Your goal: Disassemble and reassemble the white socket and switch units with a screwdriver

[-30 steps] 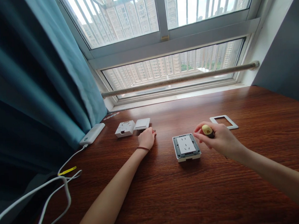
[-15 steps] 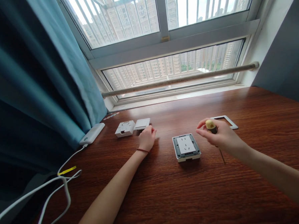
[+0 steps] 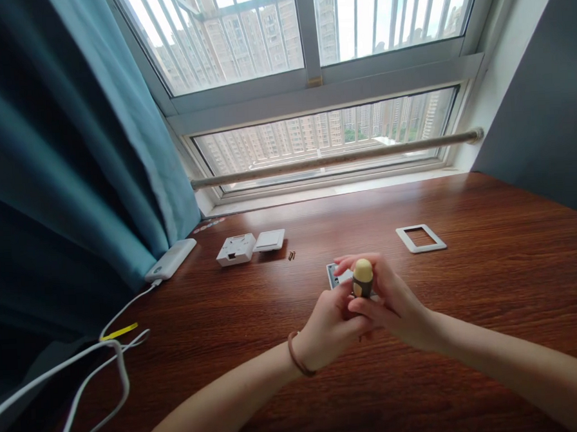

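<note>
In my right hand is a screwdriver with a yellow and dark handle, its butt end turned up toward me. My left hand has come together with the right, fingers curled in below the handle. What the left fingers pinch, if anything, is hidden. Both hands are over the wall socket, of which only a grey and white corner shows. Whether the screwdriver's tip touches the socket cannot be seen.
Small brass-coloured screws lie beside a white switch plate and a white mounting box. A white square frame rests at the right. At the left, a white power bank has a cable with a yellow tie.
My left hand has left the spot beside the switch plate, uncovering the screws, and moved right to the socket. My right hand has brought the screwdriver leftward over the socket.
</note>
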The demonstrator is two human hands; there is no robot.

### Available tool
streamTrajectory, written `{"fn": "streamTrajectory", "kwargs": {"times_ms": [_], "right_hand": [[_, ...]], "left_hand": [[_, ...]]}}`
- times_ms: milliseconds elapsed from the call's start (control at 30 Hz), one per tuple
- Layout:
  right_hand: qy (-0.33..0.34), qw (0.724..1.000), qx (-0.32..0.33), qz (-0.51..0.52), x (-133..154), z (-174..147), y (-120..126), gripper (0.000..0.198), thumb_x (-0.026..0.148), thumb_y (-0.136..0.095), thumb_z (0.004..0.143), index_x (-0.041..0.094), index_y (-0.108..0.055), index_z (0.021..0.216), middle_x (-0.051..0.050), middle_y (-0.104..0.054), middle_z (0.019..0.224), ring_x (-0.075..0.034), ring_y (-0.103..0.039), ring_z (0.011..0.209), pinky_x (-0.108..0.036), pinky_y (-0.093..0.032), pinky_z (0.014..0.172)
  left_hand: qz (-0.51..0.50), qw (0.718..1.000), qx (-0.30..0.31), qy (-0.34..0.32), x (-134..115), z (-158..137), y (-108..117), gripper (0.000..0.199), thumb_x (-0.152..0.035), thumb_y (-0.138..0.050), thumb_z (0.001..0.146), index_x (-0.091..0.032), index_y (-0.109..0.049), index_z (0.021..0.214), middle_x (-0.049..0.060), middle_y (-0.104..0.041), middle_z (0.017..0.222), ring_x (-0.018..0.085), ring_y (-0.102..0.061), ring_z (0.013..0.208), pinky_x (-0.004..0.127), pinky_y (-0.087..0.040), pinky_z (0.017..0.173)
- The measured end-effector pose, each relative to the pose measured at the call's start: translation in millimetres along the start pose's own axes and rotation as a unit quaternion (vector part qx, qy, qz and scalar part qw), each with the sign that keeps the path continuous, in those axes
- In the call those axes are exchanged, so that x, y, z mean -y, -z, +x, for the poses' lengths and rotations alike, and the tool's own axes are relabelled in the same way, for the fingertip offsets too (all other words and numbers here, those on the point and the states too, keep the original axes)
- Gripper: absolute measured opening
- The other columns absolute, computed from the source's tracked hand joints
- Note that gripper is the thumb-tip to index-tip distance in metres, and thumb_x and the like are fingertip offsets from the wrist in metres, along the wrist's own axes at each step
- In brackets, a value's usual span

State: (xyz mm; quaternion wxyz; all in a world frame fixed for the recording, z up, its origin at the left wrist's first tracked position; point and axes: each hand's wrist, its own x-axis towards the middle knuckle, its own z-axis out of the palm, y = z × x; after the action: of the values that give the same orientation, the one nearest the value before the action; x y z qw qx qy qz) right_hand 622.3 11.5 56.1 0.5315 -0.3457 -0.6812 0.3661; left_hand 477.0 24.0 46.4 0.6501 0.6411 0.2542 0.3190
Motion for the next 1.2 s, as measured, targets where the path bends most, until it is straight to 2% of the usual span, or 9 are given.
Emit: {"fn": "streamTrajectory", "kwargs": {"times_ms": [100, 167, 233, 333, 433, 600, 833, 933, 1200], "right_hand": [[0.037, 0.993, 0.052, -0.103, -14, 12, 21, 0.06, 0.045, -0.059, 0.078, 0.024, -0.033, 0.127, -0.012, -0.044, 0.128, -0.027, -0.044, 0.118, -0.044, -0.035, 0.1], [0.021, 0.974, 0.123, -0.186, -34, 17, 38, 0.077, 0.049, -0.071, 0.065, 0.021, -0.036, 0.129, -0.013, -0.041, 0.132, -0.032, -0.034, 0.126, -0.047, -0.025, 0.106], [-0.002, 0.964, 0.154, -0.218, -57, 16, 47, 0.092, 0.049, -0.075, 0.059, 0.018, -0.031, 0.133, -0.017, -0.035, 0.136, -0.033, -0.031, 0.128, -0.048, -0.025, 0.106], [-0.001, 0.954, 0.193, -0.227, -85, 9, 47, 0.099, 0.049, -0.076, 0.057, 0.018, -0.027, 0.137, -0.017, -0.032, 0.138, -0.033, -0.027, 0.13, -0.048, -0.024, 0.106], [0.026, 0.955, 0.182, -0.232, -95, 3, 40, 0.093, 0.046, -0.076, 0.058, 0.019, -0.031, 0.135, -0.017, -0.037, 0.134, -0.032, -0.032, 0.127, -0.048, -0.027, 0.105], [0.037, 0.96, 0.147, -0.235, -98, 2, 36, 0.089, 0.045, -0.075, 0.06, 0.02, -0.032, 0.134, -0.016, -0.04, 0.131, -0.031, -0.036, 0.123, -0.048, -0.03, 0.103], [0.043, 0.957, 0.138, -0.251, -99, 0, 36, 0.088, 0.045, -0.075, 0.061, 0.021, -0.032, 0.134, -0.016, -0.042, 0.13, -0.032, -0.036, 0.122, -0.049, -0.03, 0.102], [0.046, 0.956, 0.139, -0.255, -98, 0, 36, 0.086, 0.044, -0.074, 0.062, 0.021, -0.034, 0.134, -0.016, -0.042, 0.13, -0.032, -0.036, 0.123, -0.05, -0.031, 0.102], [0.056, 0.954, 0.139, -0.26, -97, 1, 35, 0.084, 0.045, -0.074, 0.062, 0.02, -0.035, 0.133, -0.016, -0.044, 0.129, -0.031, -0.037, 0.121, -0.049, -0.031, 0.102]], "left_hand": [[-0.008, 0.998, -0.043, -0.046, -24, 10, 20, 0.021, -0.032, -0.061, 0.078, -0.017, -0.049, 0.087, -0.003, -0.059, 0.057, 0.004, -0.041, 0.036, 0.016, -0.031, 0.036], [-0.029, 0.992, -0.095, -0.08, -40, 20, 39, 0.022, -0.031, -0.064, 0.076, -0.017, -0.048, 0.083, -0.001, -0.062, 0.061, 0.004, -0.042, 0.037, 0.016, -0.029, 0.036], [-0.071, 0.984, -0.14, -0.087, -49, 31, 56, 0.022, -0.032, -0.063, 0.075, -0.016, -0.048, 0.074, -0.001, -0.061, 0.061, 0.003, -0.041, 0.038, 0.016, -0.029, 0.037], [-0.099, 0.968, -0.212, -0.087, -38, 41, 72, 0.033, -0.037, -0.06, 0.075, -0.015, -0.043, 0.058, -0.004, -0.052, 0.051, 0.002, -0.034, 0.036, 0.015, -0.023, 0.036], [-0.08, 0.959, -0.262, -0.074, -12, 45, 77, 0.037, -0.037, -0.063, 0.071, -0.015, -0.039, 0.052, -0.006, -0.043, 0.042, 0.002, -0.029, 0.034, 0.016, -0.016, 0.034], [-0.071, 0.966, -0.242, -0.055, 13, 45, 73, 0.037, -0.037, -0.061, 0.073, -0.016, -0.038, 0.054, -0.006, -0.043, 0.042, 0.002, -0.029, 0.034, 0.016, -0.016, 0.034], [-0.066, 0.971, -0.222, -0.061, 8, 42, 69, 0.036, -0.038, -0.059, 0.076, -0.015, -0.041, 0.055, -0.006, -0.043, 0.045, 0.002, -0.031, 0.036, 0.016, -0.019, 0.035], [-0.032, 0.975, -0.209, -0.063, 9, 41, 68, 0.035, -0.037, -0.058, 0.077, -0.015, -0.044, 0.054, -0.005, -0.045, 0.045, 0.003, -0.033, 0.036, 0.016, -0.021, 0.036], [-0.007, 0.974, -0.217, -0.06, 9, 41, 67, 0.035, -0.037, -0.059, 0.077, -0.015, -0.042, 0.055, -0.006, -0.045, 0.045, 0.003, -0.034, 0.037, 0.016, -0.022, 0.035]]}}
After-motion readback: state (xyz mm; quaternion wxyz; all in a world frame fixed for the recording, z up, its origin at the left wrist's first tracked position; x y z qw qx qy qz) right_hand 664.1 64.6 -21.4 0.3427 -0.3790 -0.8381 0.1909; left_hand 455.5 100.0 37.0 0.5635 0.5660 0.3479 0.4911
